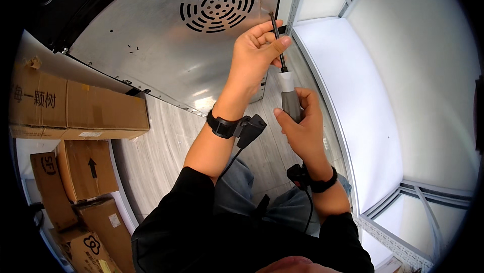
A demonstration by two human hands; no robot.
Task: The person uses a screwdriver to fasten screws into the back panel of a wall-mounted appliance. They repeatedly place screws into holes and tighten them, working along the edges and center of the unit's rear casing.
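A screwdriver (291, 102) with a grey handle, a pale collar and a long dark shaft points up and away from me. My right hand (306, 129) wraps round its handle. Around the shaft, the thumb and fingers of my left hand (256, 51) are closed loosely. The tip meets a small brownish screw head (271, 14) near the right edge of a large silver metal panel (156, 46). Whether the tip sits fully in the screw cannot be made out. Part of the shaft is hidden behind my left thumb.
The panel has a round slotted vent (218, 5). Cardboard boxes (106, 106) are stacked at the left, close to the panel's lower edge. A white shelf (358, 86) with a metal frame runs along the right. Grey wood-look floor (161, 147) lies below. Cables hang from both wrist straps (224, 126).
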